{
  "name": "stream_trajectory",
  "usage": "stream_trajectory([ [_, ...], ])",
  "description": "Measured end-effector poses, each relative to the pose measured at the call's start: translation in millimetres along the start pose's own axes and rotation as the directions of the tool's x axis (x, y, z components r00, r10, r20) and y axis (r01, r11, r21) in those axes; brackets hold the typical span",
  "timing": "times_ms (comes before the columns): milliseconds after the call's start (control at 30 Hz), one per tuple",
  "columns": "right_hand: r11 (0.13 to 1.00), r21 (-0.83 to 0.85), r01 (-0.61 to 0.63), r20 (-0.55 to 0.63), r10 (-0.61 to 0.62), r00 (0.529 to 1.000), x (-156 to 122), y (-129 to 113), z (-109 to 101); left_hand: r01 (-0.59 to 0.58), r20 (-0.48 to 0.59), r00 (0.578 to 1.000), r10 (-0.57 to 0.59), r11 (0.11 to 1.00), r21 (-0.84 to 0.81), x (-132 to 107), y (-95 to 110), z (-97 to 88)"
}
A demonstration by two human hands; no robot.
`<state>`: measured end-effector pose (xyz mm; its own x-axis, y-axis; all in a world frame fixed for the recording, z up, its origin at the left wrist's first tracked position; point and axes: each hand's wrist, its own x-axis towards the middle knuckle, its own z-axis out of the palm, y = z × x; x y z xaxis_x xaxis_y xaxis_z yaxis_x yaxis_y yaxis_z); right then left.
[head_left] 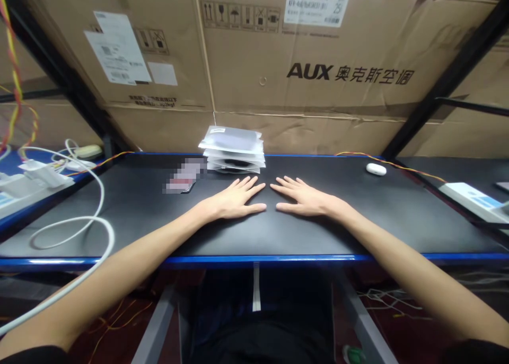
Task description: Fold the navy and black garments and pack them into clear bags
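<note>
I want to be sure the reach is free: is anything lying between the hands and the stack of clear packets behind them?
Nothing visible: the left hand and right hand lie flat on the black mat, and only bare mat separates them from the stack of clear packets.

We see a black table (151,221) with a blue edge. On it, both hands lie flat at centre: left hand (234,200), right hand (304,199). Behind them sits a stack of clear bags (234,149); a white cable (71,231) loops lower left, a small white case (376,169) upper right.
</note>
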<state>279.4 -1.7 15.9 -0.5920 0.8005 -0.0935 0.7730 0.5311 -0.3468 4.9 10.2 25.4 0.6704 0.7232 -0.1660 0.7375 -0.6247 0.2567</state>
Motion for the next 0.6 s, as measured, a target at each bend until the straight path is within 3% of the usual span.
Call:
stream_trajectory([
  [600, 1.0, -0.009, -0.004, 0.007, 0.004, 1.0, -0.6, -2.1, -1.3, -0.002, -0.01, 1.0, 0.002, 1.0, -0.007, 0.2, -1.0, 0.4],
])
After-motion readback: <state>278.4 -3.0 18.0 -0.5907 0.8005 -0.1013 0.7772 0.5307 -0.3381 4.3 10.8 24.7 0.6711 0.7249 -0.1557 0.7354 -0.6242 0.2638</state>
